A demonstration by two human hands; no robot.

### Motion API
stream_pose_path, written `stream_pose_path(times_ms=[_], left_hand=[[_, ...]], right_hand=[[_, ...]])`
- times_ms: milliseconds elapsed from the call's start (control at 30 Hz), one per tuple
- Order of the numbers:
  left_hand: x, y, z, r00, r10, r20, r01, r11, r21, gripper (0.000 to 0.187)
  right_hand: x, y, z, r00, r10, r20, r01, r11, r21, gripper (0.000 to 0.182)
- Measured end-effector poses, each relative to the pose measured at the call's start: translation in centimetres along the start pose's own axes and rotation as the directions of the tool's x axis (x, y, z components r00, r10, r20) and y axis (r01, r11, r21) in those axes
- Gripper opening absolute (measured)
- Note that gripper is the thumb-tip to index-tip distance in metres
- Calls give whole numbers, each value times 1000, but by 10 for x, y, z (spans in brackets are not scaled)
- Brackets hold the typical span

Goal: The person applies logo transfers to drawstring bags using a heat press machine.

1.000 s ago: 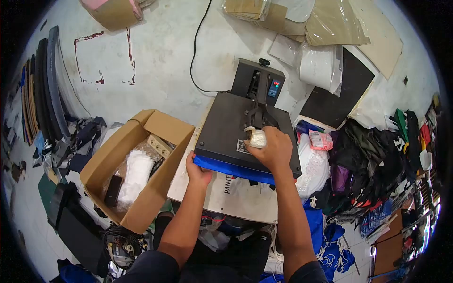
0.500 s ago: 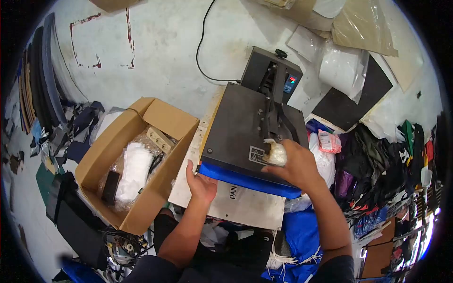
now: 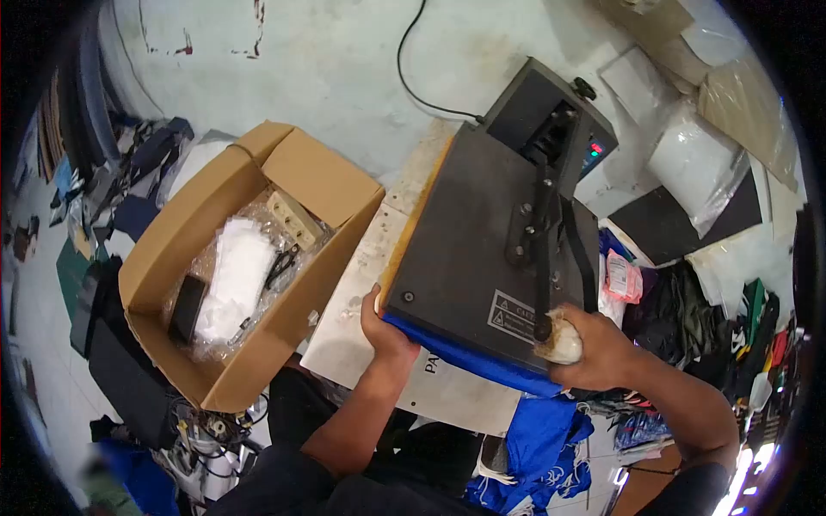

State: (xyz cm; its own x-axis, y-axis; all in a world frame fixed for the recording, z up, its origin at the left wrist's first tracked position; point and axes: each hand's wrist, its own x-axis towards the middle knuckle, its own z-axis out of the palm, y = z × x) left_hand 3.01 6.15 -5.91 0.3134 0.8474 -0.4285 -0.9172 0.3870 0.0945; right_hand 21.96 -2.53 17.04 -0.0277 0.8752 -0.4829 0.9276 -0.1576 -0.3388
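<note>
- I see a matt, dark press (image 3: 469, 228), metal by its look.
- Its handle (image 3: 565, 338) looks rough under a pale, crinkled wrapping.
- The blue cloth (image 3: 473, 359) reads smooth to me, faintly shiny.
- Matt cardboard box (image 3: 297, 325).
- Glossy clear plastic (image 3: 721, 199).
- Scuffed, pale table (image 3: 346, 297).

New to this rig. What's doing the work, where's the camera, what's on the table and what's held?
No robot: a person works bare-handed. Every picture comes from one camera on their head, looking forward and down. On the pale table sits a dark press, with blue cloth showing along its front edge. The right hand grips its wrapped handle. The left hand is at the front left corner, fingers partly hidden. Left of the press is an open cardboard box.
</note>
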Motion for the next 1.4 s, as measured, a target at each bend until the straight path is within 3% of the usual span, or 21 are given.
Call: stream_pose_path(times_ms=[233, 300, 333, 367, 433, 467, 567, 600, 667, 733, 800, 867, 933, 1067, 1100, 1200, 1267, 1300, 1333, 1367, 1400], left_hand=[[10, -6, -11, 992, 97, 81, -103, 991, 82, 56], [13, -7, -11, 994, 94, 59, -94, 996, 0, 55], [13, -6, -11, 996, 83, 43, -84, 996, 11, 55], [21, -5, -11, 995, 95, 25, -96, 995, 12, 55], [18, -10, -14, 999, 49, -2, -49, 998, -41, 53], [9, -9, -2, 987, 156, -43, -154, 987, 50, 51], [9, -6, -1, 984, 176, -26, -175, 983, 50, 51], [6, -6, -2, 991, 129, 22, -130, 991, 30, 51], [8, -2, -6, 994, 107, -29, -105, 992, 69, 51], [5, -2, -13, 992, 92, -86, -86, 993, 78, 52], [3, 6, -16, 994, 90, -66, -69, 959, 274, 54], [-5, 19, -16, 998, 59, -35, -37, 893, 448, 55], [-3, 31, -17, 999, 43, 6, -40, 844, 535, 54], [-20, 44, 3, 994, 76, 76, -108, 671, 734, 51], [-22, 48, 1, 994, 81, 79, -114, 680, 724, 51], [-22, 62, 1, 990, -71, 123, -57, 596, 801, 52], [-30, 68, 8, 984, -79, 158, -82, 586, 806, 52], [-31, 72, 9, 979, -98, 178, -92, 571, 816, 51], [-23, 78, 6, 966, -91, 242, -182, 426, 886, 51], [-20, 80, 2, 966, -91, 242, -182, 422, 888, 51], [-17, 81, -3, 952, -62, 299, -267, 302, 915, 54]], right_hand=[[4, -8, -7, 996, 24, 84, -24, 1000, 5, 57], [2, -10, -12, 994, 96, 54, -92, 994, -60, 56], [-5, -4, -13, 999, 1, -40, -6, 991, -135, 51], [-18, -18, -36, 985, 174, 13, -172, 978, -116, 44], [-42, -24, -64, 960, -66, -272, 56, 997, -44, 39], [-54, -22, -62, 941, -70, -331, 61, 997, -35, 46], [-58, 11, -70, 875, -157, -458, 113, 986, -122, 62], [-62, 20, -75, 876, -123, -466, 99, 992, -76, 67], [-70, 33, -85, 875, -54, -482, 71, 997, 18, 77], [-85, 37, -126, 852, 154, -500, -113, 987, 111, 78], [-92, 19, -176, 805, 174, -567, -191, 981, 30, 80], [-92, -10, -229, 785, 84, -613, -261, 944, -204, 96], [-81, -32, -246, 769, 31, -638, -299, 901, -316, 106], [-43, 16, -372, 585, -189, -788, -420, 760, -495, 102], [-33, 33, -408, 521, -246, -817, -471, 715, -516, 101], [3, 66, -481, 324, -381, -866, -606, 619, -499, 98], [17, 77, -504, 236, -413, -879, -656, 599, -458, 96], [25, 80, -515, 231, -410, -883, -671, 590, -449, 93], [28, 79, -517, 229, -398, -888, -670, 597, -441, 90], [30, 77, -519, 226, -394, -891, -667, 604, -436, 87], [30, 77, -520, 217, -388, -896, -669, 609, -426, 83]])
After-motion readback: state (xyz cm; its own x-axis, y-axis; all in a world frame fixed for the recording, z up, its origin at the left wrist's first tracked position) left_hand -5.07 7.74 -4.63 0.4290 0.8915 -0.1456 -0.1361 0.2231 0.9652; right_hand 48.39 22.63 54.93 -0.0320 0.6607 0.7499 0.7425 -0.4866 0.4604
